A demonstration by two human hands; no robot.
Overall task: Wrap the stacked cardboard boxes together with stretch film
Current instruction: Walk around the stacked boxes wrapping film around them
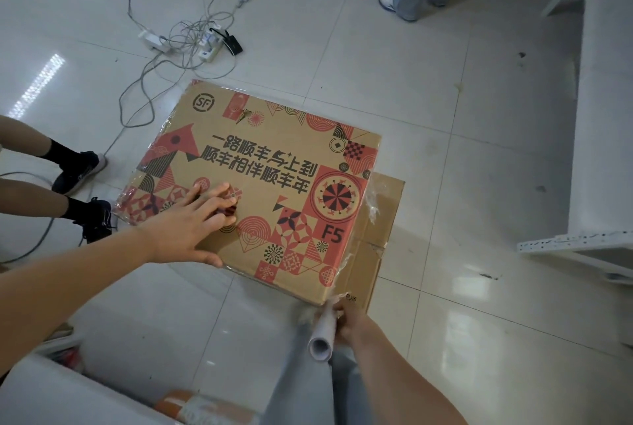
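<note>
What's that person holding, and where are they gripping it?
The right hand grips a roll of stretch film around its upper part, near the box corner. The left hand holds nothing; it presses flat on the printed cardboard box.

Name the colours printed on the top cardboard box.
Red and black patterns on brown top cardboard box, head view.
</note>
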